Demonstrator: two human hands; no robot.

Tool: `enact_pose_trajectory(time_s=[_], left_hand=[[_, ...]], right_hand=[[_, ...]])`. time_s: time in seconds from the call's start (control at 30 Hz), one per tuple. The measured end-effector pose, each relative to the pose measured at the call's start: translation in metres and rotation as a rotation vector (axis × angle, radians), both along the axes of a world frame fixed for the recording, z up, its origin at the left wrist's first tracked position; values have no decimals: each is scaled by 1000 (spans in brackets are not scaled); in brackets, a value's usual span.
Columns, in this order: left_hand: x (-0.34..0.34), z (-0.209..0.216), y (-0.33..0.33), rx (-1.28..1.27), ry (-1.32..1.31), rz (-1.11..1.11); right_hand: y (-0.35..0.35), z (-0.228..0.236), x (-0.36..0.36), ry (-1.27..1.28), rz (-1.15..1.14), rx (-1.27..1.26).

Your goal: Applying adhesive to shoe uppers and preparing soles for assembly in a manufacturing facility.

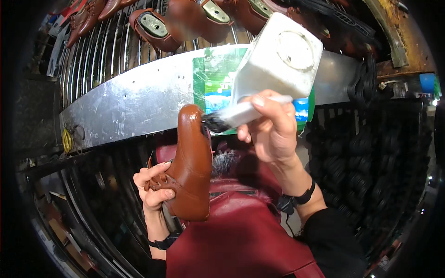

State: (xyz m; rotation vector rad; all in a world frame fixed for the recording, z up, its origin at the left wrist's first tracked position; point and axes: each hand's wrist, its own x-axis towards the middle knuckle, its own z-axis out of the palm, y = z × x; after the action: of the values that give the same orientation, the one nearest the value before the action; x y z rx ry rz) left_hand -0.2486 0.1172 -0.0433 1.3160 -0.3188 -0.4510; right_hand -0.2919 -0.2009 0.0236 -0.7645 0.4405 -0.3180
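A brown leather lace-up shoe (193, 171) is held up in my left hand (155, 186), toe pointing away from me. The fingers are closed around it near the laces, and its sole side faces right. My right hand (276, 127) is closed on the pale handle of a brush (238, 113). Its dark, blurred bristles are at the shoe's edge near the toe; whether they touch cannot be made out. Just beyond my right hand stands a white plastic container (278, 65), its inside hidden from here.
A metal ledge (143, 90) runs across in front, with a green printed sheet (218, 74) under the container. Beyond it, several brown shoes (155, 28) lie on metal rollers (102, 55). Stacked black soles (366, 162) fill the right side. A red apron (236, 241) covers my lap.
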Motion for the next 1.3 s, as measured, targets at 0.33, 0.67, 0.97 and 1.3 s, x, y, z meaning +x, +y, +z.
enact_pose_trajectory(time_s=[0.33, 0.67, 0.97, 1.3], left_hand=[[3, 2, -15, -208, 289, 5], [17, 12, -18, -190, 244, 96], [28, 34, -30, -216, 331, 186], [18, 47, -68, -522, 447, 237]], right_hand=[[66, -7, -67, -85, 114, -404], [63, 34, -87, -207, 364, -663], [45, 49, -72, -423, 393, -1002], [11, 81, 0, -672, 489, -812]])
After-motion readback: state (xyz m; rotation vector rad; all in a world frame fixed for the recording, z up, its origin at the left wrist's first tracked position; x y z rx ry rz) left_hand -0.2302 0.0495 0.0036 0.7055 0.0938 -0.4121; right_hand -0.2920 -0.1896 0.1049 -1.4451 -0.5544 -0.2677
